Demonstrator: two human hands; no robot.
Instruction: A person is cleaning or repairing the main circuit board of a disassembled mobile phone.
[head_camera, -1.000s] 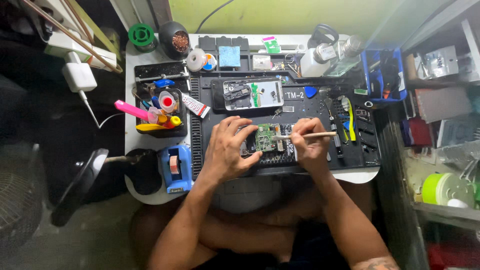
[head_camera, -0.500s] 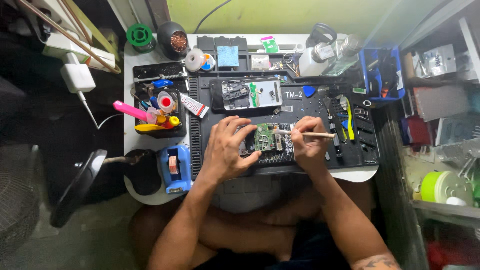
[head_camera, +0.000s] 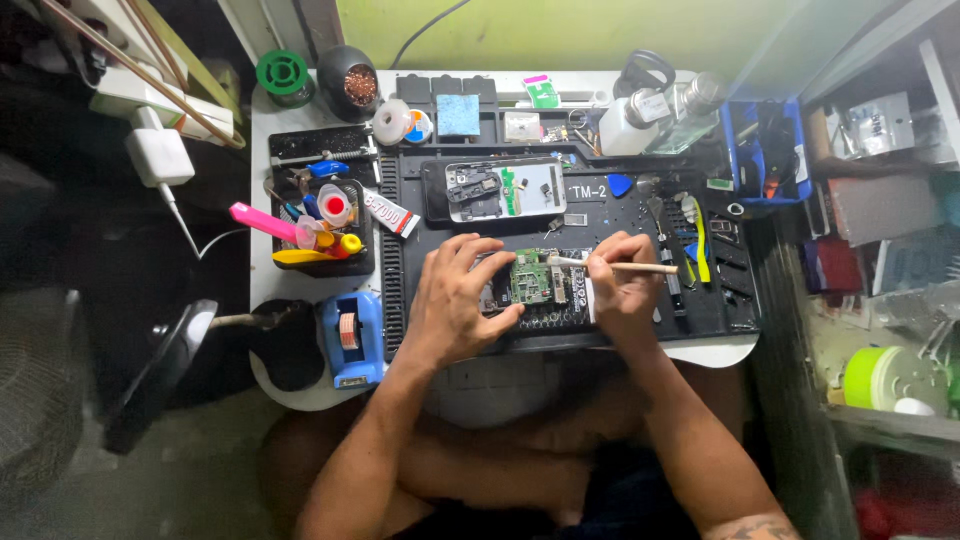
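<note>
Both hands meet over the black rubber repair mat (head_camera: 640, 200) that covers most of a small white table (head_camera: 270, 150), seen from above. Beyond the mat's near centre, toward the wall, lies an opened smartphone shell (head_camera: 505, 190) with its silver inner frame showing, long axis running left to right.

At the mat's near centre sits the green rectangular circuit board (head_camera: 531, 279), resting on a dark gridded holder. The left hand (head_camera: 455, 300) lies just left of the board, fingers spread and curled, fingertips pressing its left edge and lower corner to pin it down; it grips nothing else. The right hand (head_camera: 622, 290) lies just right of the board, closed in a pen-like pinch on a slim pale wooden stick (head_camera: 612, 266).

That stick runs almost level across the mat, left to right, its working tip touching the board's upper right area and its free end pointing away toward the mat's right edge. The board thus lies directly left of the right hand, between the two hands, with the left hand touching it and the right reaching it only through the stick.

Left of the mat, a blue tape dispenser (head_camera: 351, 335) stands at the table's near edge, with a pink-handled tool (head_camera: 265, 222) in a black tray beyond it.
</note>
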